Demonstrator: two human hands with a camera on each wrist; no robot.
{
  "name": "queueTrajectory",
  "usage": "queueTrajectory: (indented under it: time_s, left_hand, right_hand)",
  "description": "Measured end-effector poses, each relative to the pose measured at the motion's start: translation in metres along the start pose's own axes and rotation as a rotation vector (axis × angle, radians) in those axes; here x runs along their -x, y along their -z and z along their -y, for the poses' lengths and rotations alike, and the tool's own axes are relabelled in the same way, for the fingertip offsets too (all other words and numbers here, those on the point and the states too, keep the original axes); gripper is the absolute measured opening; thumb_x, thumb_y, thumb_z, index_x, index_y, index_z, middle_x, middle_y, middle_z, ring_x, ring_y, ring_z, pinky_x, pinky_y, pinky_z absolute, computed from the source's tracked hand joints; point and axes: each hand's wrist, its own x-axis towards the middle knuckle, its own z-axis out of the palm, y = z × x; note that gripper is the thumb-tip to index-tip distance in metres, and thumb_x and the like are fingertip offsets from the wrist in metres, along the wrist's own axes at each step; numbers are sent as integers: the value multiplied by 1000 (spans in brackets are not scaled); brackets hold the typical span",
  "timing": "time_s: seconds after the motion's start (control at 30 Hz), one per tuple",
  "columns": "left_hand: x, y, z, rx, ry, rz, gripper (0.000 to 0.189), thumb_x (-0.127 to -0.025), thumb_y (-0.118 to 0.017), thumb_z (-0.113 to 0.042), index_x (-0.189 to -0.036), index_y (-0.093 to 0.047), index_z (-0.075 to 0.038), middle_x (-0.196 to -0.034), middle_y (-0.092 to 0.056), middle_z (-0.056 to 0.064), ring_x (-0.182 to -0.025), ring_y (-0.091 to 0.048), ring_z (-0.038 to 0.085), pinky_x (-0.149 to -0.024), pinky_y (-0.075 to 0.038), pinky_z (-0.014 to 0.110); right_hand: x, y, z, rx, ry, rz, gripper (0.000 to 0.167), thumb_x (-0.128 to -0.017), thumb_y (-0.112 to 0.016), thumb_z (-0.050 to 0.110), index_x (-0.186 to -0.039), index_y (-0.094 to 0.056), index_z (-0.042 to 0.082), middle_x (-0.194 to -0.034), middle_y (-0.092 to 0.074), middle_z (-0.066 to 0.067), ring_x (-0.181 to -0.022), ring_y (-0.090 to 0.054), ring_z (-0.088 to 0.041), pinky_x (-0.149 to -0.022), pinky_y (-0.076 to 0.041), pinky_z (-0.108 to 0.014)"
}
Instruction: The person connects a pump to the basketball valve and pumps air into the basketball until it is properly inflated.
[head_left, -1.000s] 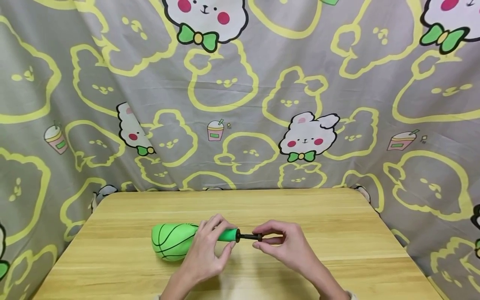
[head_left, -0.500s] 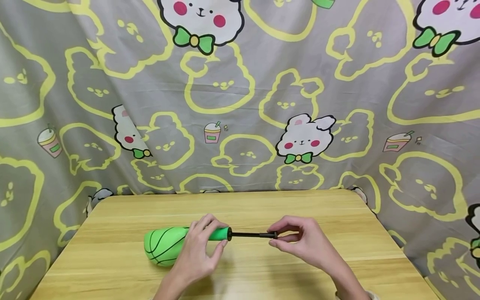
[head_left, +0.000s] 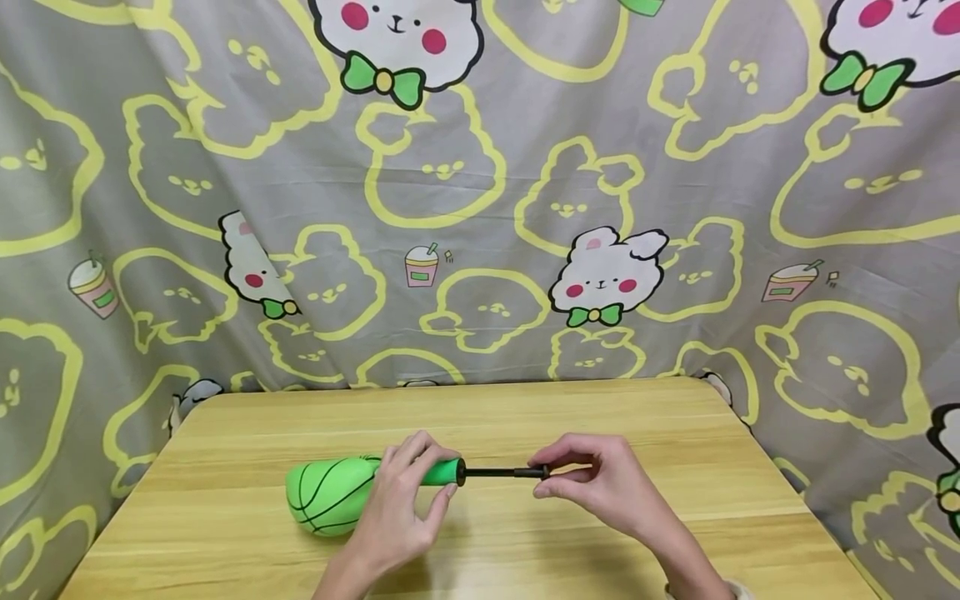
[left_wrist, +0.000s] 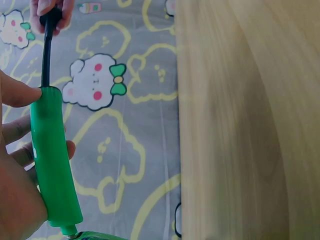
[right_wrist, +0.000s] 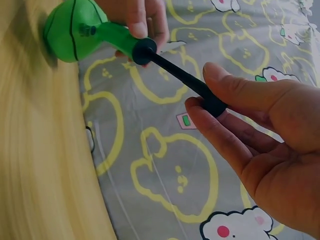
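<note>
A green ball pump (head_left: 442, 472) lies level over the table, and my left hand (head_left: 405, 500) grips its barrel. In the left wrist view the thumb lies near the barrel's black-rod end and other fingers pass behind it. The black rod (head_left: 491, 472) is drawn well out of the barrel. At its end my right hand (head_left: 600, 483) pinches the black handle (right_wrist: 214, 104) between thumb and fingers. A green ball (head_left: 326, 497) with black lines, soft and elongated, is joined to the pump's other end by a short nozzle (right_wrist: 87, 31). My left hand hides part of the ball.
The light wooden table (head_left: 637, 417) has rounded back corners. Behind and beside it hangs a grey curtain (head_left: 495, 192) printed with yellow outlines and white cartoon animals.
My right hand has drawn the handle to the right, pulling much more of the rod out, then come back very slightly. My left hand keeps its grip on the barrel.
</note>
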Motion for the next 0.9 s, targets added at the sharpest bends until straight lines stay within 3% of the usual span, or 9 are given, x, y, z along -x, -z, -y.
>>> queueTrajectory:
  time_s: [0.57,0.9]
  left_hand:
    - [-1,-5,-11,-4,19,37,32,-79,-75,-16,-111,-71,-17,-103,-57,-10,-100,-57,10,-84,-39,34]
    - [1,-10,-13,-14,-17,45,33,-76,-75,-13,-108,-70,-18,-102,-57,-10,-97,-57,10,-84,-37,36]
  right_hand:
    - [-10,-43,-13,-29,25,-78,24,-80,-87,16,-102,-80,11,-101,-77,-8,-94,-74,-20,-73,-60,-35]
    - [-12,-66,-23,-38,90,-117,25,-80,-86,10,-103,-78,1,-101,-77,-11,-95,-75,-23,-74,-59,-33]
